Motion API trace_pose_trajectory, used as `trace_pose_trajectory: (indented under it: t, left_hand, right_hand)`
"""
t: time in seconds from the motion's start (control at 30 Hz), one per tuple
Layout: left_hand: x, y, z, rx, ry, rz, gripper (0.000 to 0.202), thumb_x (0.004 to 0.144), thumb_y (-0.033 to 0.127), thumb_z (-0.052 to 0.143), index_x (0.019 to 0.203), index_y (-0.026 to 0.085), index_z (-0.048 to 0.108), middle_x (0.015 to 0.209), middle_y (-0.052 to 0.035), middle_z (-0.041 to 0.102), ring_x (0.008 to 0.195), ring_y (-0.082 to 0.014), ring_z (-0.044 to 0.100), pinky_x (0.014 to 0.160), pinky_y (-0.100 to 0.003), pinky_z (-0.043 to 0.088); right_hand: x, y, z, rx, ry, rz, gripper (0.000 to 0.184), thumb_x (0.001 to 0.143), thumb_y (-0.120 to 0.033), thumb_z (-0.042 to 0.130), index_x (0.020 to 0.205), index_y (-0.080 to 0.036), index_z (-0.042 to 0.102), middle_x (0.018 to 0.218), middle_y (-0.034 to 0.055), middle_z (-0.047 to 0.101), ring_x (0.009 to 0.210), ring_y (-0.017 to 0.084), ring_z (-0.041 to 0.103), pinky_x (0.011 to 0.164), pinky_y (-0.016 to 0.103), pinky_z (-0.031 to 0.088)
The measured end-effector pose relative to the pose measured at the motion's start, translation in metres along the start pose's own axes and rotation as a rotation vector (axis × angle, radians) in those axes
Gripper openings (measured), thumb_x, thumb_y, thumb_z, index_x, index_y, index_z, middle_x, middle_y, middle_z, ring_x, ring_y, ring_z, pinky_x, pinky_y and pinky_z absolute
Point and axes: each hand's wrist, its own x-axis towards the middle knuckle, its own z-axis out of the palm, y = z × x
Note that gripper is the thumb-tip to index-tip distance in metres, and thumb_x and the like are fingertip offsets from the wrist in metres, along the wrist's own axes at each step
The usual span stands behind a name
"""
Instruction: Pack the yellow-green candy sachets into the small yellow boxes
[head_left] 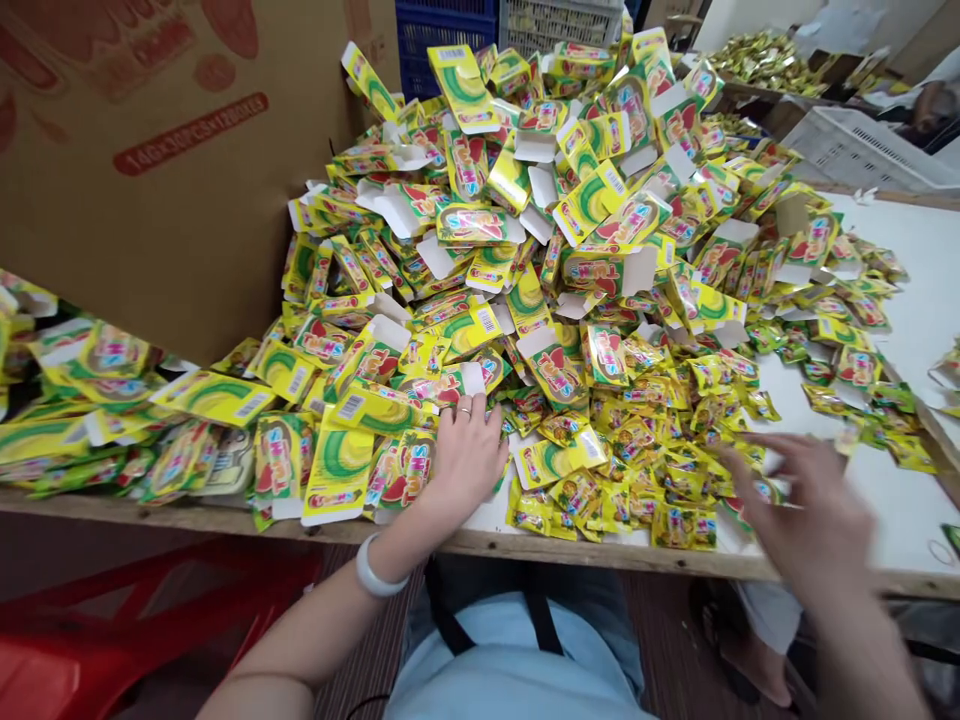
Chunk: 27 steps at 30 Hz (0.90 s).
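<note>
A big heap of small yellow-green cardboard boxes (540, 210) with open flaps covers the white table (900, 500). In front of it lie several small yellow sachets (637, 480). My left hand (469, 450), with a ring and a white bangle at the wrist, rests palm down at the foot of the heap, fingers curled on the boxes; what it grips is hidden. My right hand (802, 500) hovers over the sachets near the table's front edge, fingers spread, blurred by motion, with nothing seen in it.
A large brown carton (172, 160) stands at the left behind more boxes. Blue and white plastic crates (855, 150) are at the back. A red plastic stool (112, 640) is below left. Another person's arm (930, 100) shows at far right.
</note>
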Motion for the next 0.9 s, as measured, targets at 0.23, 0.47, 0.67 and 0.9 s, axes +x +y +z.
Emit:
trace_pose_trajectory:
  t: [0.23, 0.47, 0.67, 0.9]
  left_hand:
    - [0.003, -0.004, -0.006, 0.059, -0.133, 0.077, 0.048, 0.08, 0.024, 0.067, 0.125, 0.008, 0.061, 0.13, -0.0229, 0.056, 0.122, -0.0378, 0.051, 0.097, -0.048, 0.045]
    - [0.011, -0.017, -0.006, -0.033, -0.153, 0.098, 0.02, 0.093, 0.015, 0.052, 0.106, 0.01, 0.067, 0.111, -0.0165, 0.068, 0.105, -0.0278, 0.065, 0.086, -0.035, 0.051]
    - [0.013, -0.029, -0.014, -0.448, 0.042, 0.018, 0.028, 0.101, 0.026, 0.042, 0.092, 0.016, 0.066, 0.085, -0.008, 0.072, 0.076, -0.0203, 0.068, 0.071, -0.028, 0.047]
    - [0.002, -0.001, -0.023, -1.04, -0.105, 0.117, 0.038, 0.1, 0.04, 0.04, 0.077, 0.017, 0.059, 0.065, 0.0012, 0.057, 0.061, -0.0134, 0.053, 0.058, -0.023, 0.04]
  right_hand:
    - [0.022, -0.095, 0.11, -0.099, -0.406, -0.441, 0.036, 0.092, -0.029, 0.061, 0.126, -0.02, 0.065, 0.122, 0.0188, 0.063, 0.103, 0.031, 0.057, 0.083, 0.042, 0.047]
    - [0.013, -0.059, 0.102, 0.24, -0.207, -0.264, 0.023, 0.099, -0.017, 0.045, 0.109, -0.018, 0.065, 0.106, 0.013, 0.071, 0.096, 0.025, 0.063, 0.083, 0.039, 0.048]
    - [0.011, -0.07, 0.073, 0.646, -0.222, 0.015, 0.012, 0.101, -0.026, 0.046, 0.096, -0.023, 0.057, 0.091, 0.0056, 0.064, 0.083, 0.019, 0.064, 0.074, 0.032, 0.053]
    - [0.029, -0.109, 0.075, 0.475, -0.391, -0.4, 0.019, 0.1, -0.015, 0.038, 0.097, -0.021, 0.057, 0.114, 0.0138, 0.062, 0.106, 0.024, 0.063, 0.085, 0.036, 0.053]
